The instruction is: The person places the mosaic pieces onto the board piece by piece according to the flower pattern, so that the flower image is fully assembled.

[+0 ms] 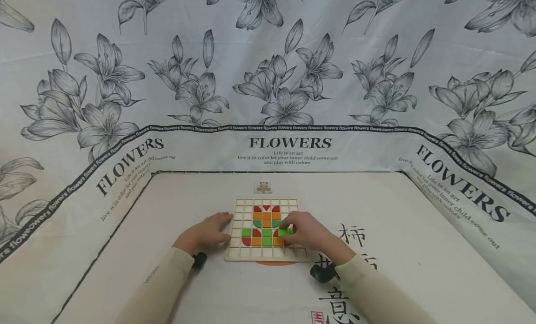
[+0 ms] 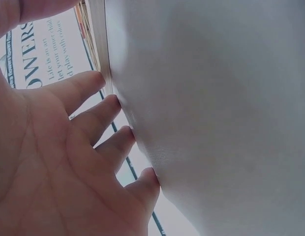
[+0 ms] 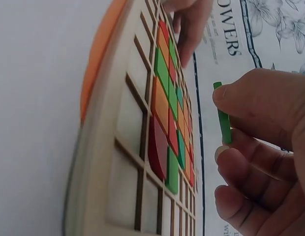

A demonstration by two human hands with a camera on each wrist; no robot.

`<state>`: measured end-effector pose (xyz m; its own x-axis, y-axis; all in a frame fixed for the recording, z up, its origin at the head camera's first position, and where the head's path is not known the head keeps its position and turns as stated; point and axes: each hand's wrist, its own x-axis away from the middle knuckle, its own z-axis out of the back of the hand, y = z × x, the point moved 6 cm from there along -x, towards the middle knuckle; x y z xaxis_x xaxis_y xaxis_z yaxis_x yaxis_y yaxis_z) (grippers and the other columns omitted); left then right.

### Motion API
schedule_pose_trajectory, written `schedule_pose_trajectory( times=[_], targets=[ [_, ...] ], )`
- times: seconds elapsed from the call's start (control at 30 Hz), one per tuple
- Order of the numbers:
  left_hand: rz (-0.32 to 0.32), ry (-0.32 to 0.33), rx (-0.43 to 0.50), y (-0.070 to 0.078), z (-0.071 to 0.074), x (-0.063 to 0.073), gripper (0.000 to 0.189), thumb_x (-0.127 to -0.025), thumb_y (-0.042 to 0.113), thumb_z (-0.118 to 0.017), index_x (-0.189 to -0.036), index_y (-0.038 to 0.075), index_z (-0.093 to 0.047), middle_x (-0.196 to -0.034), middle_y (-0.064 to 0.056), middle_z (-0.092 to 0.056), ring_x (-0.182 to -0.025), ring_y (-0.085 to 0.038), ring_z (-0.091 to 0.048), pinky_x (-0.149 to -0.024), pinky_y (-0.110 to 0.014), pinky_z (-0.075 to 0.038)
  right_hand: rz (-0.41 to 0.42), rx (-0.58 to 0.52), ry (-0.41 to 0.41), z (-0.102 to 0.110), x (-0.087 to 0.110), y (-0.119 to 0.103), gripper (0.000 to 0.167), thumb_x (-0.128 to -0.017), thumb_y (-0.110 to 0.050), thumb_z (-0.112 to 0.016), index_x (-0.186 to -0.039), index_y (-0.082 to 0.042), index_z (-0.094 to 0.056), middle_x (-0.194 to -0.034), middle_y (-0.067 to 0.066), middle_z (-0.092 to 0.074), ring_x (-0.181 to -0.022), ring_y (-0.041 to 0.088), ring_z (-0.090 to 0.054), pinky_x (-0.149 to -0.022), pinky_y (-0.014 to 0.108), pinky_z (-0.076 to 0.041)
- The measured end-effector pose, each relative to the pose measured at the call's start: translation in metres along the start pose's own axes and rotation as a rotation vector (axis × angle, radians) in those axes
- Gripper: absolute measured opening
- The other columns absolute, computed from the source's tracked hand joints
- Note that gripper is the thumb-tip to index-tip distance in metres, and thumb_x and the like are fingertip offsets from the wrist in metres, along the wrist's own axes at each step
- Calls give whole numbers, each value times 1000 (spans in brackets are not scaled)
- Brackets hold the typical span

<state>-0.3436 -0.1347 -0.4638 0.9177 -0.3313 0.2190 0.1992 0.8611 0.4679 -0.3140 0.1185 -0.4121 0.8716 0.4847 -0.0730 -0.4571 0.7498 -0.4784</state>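
A square wooden grid board (image 1: 232, 249) lies on the table, partly filled with red, orange, green and teal tiles. Between thumb and fingertips, my right hand (image 1: 309, 231) pinches a thin green tile (image 3: 223, 115) above the right part of the board. The right wrist view shows this tile edge-on, apart from the grid. Another green tile (image 3: 172, 172) sits in a cell beside a dark red rounded tile (image 3: 158, 147). At the board's left edge rests my left hand (image 1: 206, 232), its fingers spread and extended; its thumb points toward the board's side.
Just beyond the board lies a small picture card (image 1: 263, 187) with a coloured pattern. An orange rounded shape (image 1: 276, 263) shows under the board's near edge. Printed cloth (image 1: 289, 147) with flowers and lettering rises behind the table. Black characters (image 1: 351, 235) mark the tabletop at right.
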Motion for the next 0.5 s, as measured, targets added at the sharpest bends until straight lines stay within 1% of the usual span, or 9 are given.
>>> schedule_pose_trajectory(
  times=[0.13, 0.27, 0.37, 0.5],
  targets=[
    [2, -5, -1, -1, 0, -1, 77, -81, 27, -60, -151, 12, -34, -159, -9, -30, -148, -31, -23, -121, -52, -23, 50, 9, -33, -10, -1, -9, 23, -82, -28, -77, -102, -16, -76, -97, -6, -67, -82, 13, -55, -70, 23, -49],
    [0, -4, 4, -2, 0, -1, 77, -80, 27, -60, -151, 12, -34, -159, -9, -30, -148, -32, -23, -121, -52, -23, 53, 43, -74, -21, -2, -14, 21, -83, -29, -75, -102, -21, -76, -100, -10, -67, -87, 11, -55, -76, 24, -50],
    [-6, -1, 6, -2, 0, -1, 77, -80, 27, -60, -151, 12, -35, -158, -9, -30, -148, -32, -23, -120, -53, -24, 41, 46, -106, -29, -2, -17, 19, -84, -28, -72, -103, -25, -76, -99, -14, -65, -87, 10, -53, -74, 24, -49],
    [-12, -3, 10, -3, 0, -2, 77, -80, 27, -60, -151, 12, -35, -158, -10, -30, -148, -32, -24, -120, -53, -25, 69, 32, -121, -37, -1, -24, 20, -84, -26, -70, -103, -25, -76, -99, -14, -66, -85, 9, -53, -72, 22, -48]
  ],
)
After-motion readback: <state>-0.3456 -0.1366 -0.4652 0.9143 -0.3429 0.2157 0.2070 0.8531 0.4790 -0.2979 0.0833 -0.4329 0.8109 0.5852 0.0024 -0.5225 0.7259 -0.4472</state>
